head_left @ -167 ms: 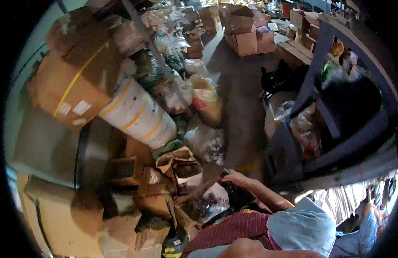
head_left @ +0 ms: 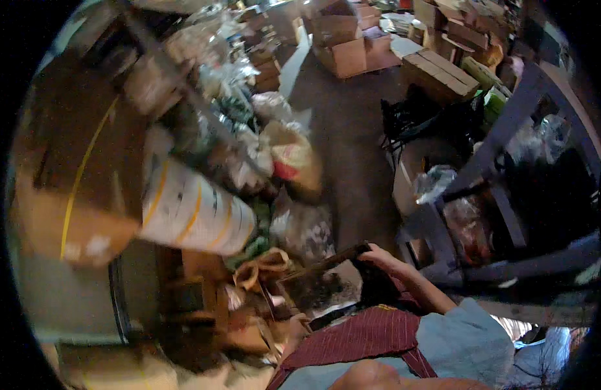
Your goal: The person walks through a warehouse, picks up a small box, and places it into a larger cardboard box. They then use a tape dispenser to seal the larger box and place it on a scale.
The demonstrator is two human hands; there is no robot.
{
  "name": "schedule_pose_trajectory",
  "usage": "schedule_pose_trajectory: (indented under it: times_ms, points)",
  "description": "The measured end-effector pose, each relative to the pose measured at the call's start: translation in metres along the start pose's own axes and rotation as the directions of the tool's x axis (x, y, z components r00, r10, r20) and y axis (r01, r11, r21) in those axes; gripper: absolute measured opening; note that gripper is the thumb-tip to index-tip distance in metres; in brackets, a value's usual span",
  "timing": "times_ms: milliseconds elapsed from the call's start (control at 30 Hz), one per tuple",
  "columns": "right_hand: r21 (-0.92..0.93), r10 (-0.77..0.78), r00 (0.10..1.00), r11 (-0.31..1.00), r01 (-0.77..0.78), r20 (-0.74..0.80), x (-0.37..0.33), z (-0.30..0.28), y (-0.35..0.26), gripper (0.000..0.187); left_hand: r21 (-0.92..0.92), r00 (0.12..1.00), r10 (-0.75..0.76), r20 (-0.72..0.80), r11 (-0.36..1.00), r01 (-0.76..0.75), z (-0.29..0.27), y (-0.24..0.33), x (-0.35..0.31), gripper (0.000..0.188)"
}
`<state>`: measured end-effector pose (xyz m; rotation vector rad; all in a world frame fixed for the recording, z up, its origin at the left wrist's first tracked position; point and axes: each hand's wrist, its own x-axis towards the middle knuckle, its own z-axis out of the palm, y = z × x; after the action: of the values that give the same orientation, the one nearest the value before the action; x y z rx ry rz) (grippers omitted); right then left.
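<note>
An open container [head_left: 323, 263] with a dark, thin rim is in front of my body. Dark small bits and something whitish lie inside it, too blurred to name. My right hand [head_left: 380, 258] is closed over its far right rim, with black material hanging below the fingers. At its near left side is my left hand [head_left: 298, 328], closed against the edge, its fingers partly smeared. Just beyond the container stands an open brown paper bag [head_left: 265, 268]. A maroon striped apron [head_left: 352, 344] covers my front.
To the left are a large taped carton [head_left: 86, 188] and a white roll with yellow bands [head_left: 196, 211]. Filled plastic bags and a sack [head_left: 291, 159] line the dark aisle. A grey-blue frame [head_left: 502, 143] stands right. Open cartons [head_left: 349, 55] lie farther off.
My view has turned, so the roll and large carton sit farther left and lower. My right hand and the container's rim show a little higher and farther right. Both hands stay at the container.
</note>
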<state>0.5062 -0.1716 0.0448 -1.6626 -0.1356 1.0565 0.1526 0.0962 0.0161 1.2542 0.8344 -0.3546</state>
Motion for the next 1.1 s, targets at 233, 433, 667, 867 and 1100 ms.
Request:
schedule_pose_trajectory:
  times_ms: [233,433,667,867,1100]
  points:
    - [0.283,-0.038,0.983,0.955,0.09,-0.182,0.171,-0.15,-0.033,0.046,-0.042,0.996,-0.069,-0.06,0.997,0.067,0.089,0.309,0.173,0.022]
    - [0.324,-0.074,0.988,0.939,0.116,-0.139,0.304,-0.221,-0.233,0.052,0.095,0.992,0.081,-0.098,0.993,-0.072,0.082,0.451,0.3,0.035]
    - [-0.162,-0.136,0.99,0.978,0.13,-0.032,0.552,-0.306,-0.35,0.061,0.485,0.843,0.532,0.084,0.717,-0.501,0.048,0.564,0.48,0.028]
    - [0.112,-0.161,0.985,0.98,0.167,-0.055,0.734,-0.387,-0.492,0.054,0.387,0.876,0.476,-0.079,0.824,-0.413,0.05,0.768,0.648,0.023]
    - [0.327,-0.138,0.948,0.916,0.232,-0.286,0.849,-0.47,-0.666,0.05,0.349,0.942,0.333,-0.034,0.887,-0.301,0.043,1.03,0.836,0.044]
